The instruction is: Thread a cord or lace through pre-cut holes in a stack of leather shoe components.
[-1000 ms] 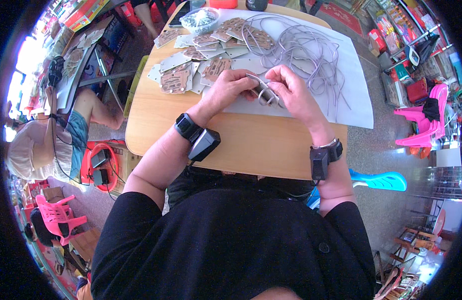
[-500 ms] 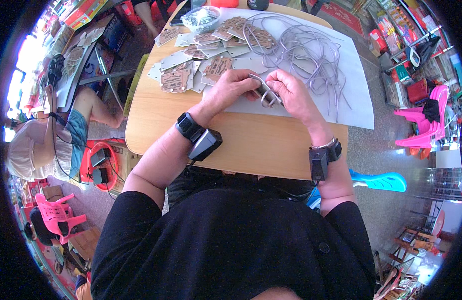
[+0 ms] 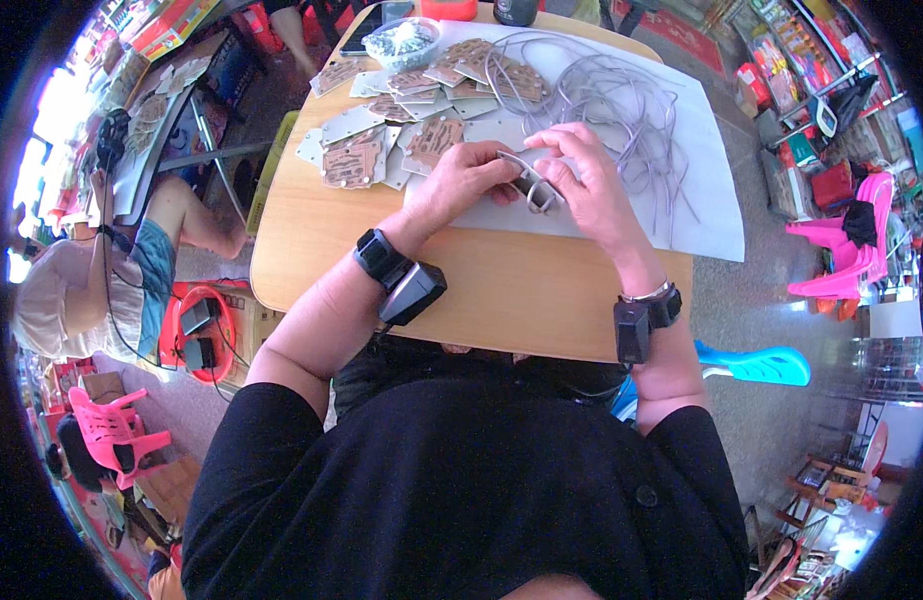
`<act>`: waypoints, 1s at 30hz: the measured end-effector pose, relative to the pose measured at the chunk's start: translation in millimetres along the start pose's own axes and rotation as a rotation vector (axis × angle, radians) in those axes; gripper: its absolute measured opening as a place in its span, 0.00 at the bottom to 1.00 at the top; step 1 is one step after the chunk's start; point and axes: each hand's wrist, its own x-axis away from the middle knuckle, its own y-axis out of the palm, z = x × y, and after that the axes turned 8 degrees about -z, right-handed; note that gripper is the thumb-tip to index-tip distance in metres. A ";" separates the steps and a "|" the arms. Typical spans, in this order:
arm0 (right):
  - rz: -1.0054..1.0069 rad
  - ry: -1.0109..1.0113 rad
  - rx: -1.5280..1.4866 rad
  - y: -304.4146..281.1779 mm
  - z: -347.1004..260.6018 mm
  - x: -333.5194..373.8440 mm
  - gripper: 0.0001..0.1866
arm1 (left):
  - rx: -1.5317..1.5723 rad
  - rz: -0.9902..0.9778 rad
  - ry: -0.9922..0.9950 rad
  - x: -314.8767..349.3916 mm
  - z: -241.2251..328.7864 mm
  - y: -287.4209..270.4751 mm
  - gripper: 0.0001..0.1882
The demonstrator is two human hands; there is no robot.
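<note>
Above the near edge of the white sheet, my left hand (image 3: 469, 178) is closed on a small grey card piece (image 3: 523, 172), pinching its left end. A loop of pale cord (image 3: 545, 198) hangs at the card's near side. My right hand (image 3: 585, 178) is at the card's right end, its fingers raised and apart and its thumb close to the card; whether the thumb presses it I cannot tell. Left of and beyond my hands lies a pile of card pieces (image 3: 355, 162), some brown and printed, others grey-white. A tangle of grey-lilac cords (image 3: 622, 95) spreads beyond my right hand.
Everything rests on a wooden table (image 3: 382, 270), partly under a white sheet (image 3: 717, 215). At the far side stand a clear tub (image 3: 407, 45) of small pieces, a phone (image 3: 360, 38) and a dark container (image 3: 515, 12). A person (image 3: 92, 290) sits at the left; a pink chair (image 3: 852, 240) stands right.
My right hand's fingers have come out of their pinch and lifted apart from the thumb. The left hand keeps hold of the card in nearly the same place.
</note>
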 end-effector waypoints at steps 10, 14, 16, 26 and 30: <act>-0.121 -0.263 0.652 -10.3 -36.8 -3.1 0.04 | -0.102 0.026 -0.033 0.5 -0.8 2.0 0.15; -0.168 -0.271 0.806 -10.3 -44.4 -4.7 0.04 | -0.114 0.030 -0.024 -1.9 -4.8 3.7 0.16; -0.219 -0.264 0.732 -9.7 -41.5 -6.7 0.04 | -0.018 0.033 0.019 -1.0 -2.9 4.9 0.14; -0.257 -0.415 0.783 -11.4 -41.8 -8.7 0.02 | 0.058 -0.139 0.124 -3.3 -18.5 -7.5 0.13; -0.191 -0.368 0.803 -5.4 -38.3 -8.0 0.02 | 0.033 -0.131 0.182 -3.1 -17.9 -6.3 0.13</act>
